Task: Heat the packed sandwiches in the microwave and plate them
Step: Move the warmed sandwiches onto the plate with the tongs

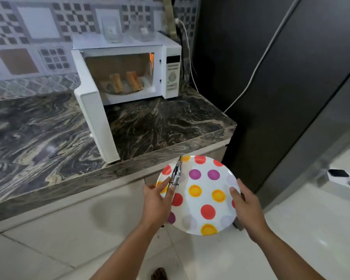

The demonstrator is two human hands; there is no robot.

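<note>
The white microwave (171, 57) stands on the marble counter with its door (95, 120) swung open toward me. Inside, two toasted sandwiches (125, 80) stand upright on the glass turntable. Below the counter's edge I hold a white plate with coloured dots (202, 184). My right hand (245, 207) grips its right rim, thumb on top. My left hand (158, 201) holds metal tongs (176, 174) against the plate's left rim, the tongs pointing up and away from me.
The dark marble counter (160, 122) ends at a corner on the right, beside a tall dark fridge (281, 77). A white cable (257, 65) runs across the fridge. A small white box (343, 180) sits low at the right. Pale tiled floor (69, 239) lies below.
</note>
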